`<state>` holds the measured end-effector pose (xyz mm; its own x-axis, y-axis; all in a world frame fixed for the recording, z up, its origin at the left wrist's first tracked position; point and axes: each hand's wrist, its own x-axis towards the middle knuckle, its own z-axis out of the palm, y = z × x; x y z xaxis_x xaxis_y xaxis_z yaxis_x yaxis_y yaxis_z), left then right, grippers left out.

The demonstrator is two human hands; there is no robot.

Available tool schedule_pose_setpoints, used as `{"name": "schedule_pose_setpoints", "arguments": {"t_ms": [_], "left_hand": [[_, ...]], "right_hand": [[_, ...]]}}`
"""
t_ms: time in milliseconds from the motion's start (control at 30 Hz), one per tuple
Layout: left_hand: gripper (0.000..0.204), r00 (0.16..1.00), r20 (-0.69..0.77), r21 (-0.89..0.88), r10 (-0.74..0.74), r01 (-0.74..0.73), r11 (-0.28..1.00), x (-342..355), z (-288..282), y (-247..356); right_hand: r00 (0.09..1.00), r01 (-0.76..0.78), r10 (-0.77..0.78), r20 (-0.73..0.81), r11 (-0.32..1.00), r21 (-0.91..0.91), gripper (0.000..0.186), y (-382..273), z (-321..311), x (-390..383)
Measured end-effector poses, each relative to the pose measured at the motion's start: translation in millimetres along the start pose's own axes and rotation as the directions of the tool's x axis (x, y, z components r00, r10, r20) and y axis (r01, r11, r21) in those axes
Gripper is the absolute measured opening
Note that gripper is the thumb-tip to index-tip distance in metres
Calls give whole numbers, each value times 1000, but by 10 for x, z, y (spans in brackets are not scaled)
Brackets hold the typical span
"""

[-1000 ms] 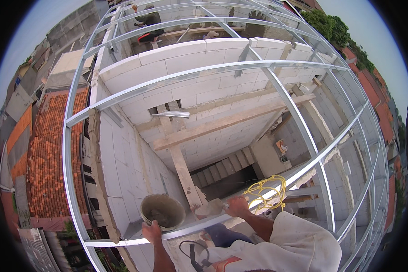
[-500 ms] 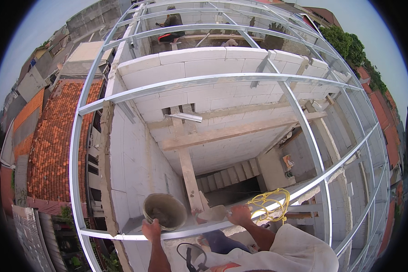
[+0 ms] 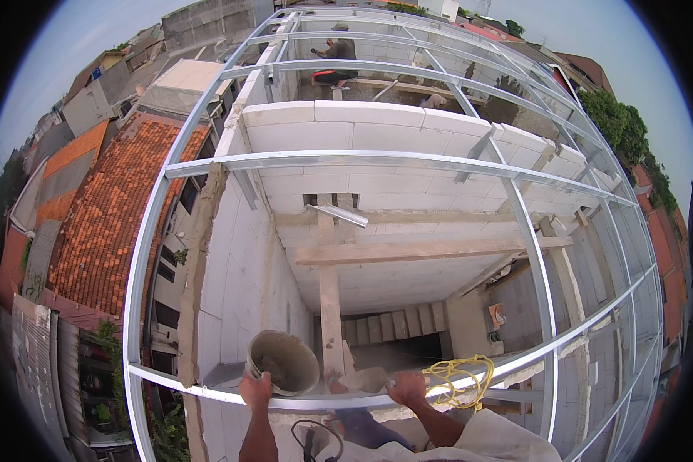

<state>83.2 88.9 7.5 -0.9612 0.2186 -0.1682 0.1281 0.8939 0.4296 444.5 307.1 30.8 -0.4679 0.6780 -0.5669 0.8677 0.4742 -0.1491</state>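
My left hand (image 3: 256, 387) is closed on the near-left rim of a cement-stained bucket (image 3: 286, 363). The bucket tilts so its grey inside shows, and it sits right by a silvery metal roof beam (image 3: 300, 402). In my right hand (image 3: 408, 387) is a trowel (image 3: 368, 379), its mortar-coated blade pointing left toward the bucket, just above the same beam. A bundle of yellow cord (image 3: 462, 383) hangs over the beam to the right of that hand. Below the trowel, a bare foot (image 3: 335, 380) shows near a wooden plank (image 3: 330, 319).
Beneath the metal frame, a deep stairwell with concrete steps (image 3: 393, 326) drops between pale block walls (image 3: 393, 181). A wooden board (image 3: 431, 252) spans it. Beyond the far wall a co-worker (image 3: 339, 54) crouches. Tiled roofs (image 3: 115, 215) lie far below at left. A dark looped cable (image 3: 316, 439) is near me.
The view has shifted, so the frame and walls appear lower and further right. The trowel blade has come down slightly closer to the beam; both hands keep their holds.
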Motion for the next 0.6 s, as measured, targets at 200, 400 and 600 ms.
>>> {"name": "schedule_pose_setpoints", "arguments": {"t_ms": [200,400,600], "left_hand": [[42,1000,7,-9,1,-1,1000,-7,-42,-9],[48,999,36,25,3,-3,1000,-8,-61,56],[48,999,38,59,4,-6,998,27,-10,-16]], "right_hand": [[1000,0,0,-22,1000,-4,51,26,115,42],[996,-35,35,-79,999,0,50,130,347,126],[999,-40,40,-2,999,-27,53,118,333,139]]}}
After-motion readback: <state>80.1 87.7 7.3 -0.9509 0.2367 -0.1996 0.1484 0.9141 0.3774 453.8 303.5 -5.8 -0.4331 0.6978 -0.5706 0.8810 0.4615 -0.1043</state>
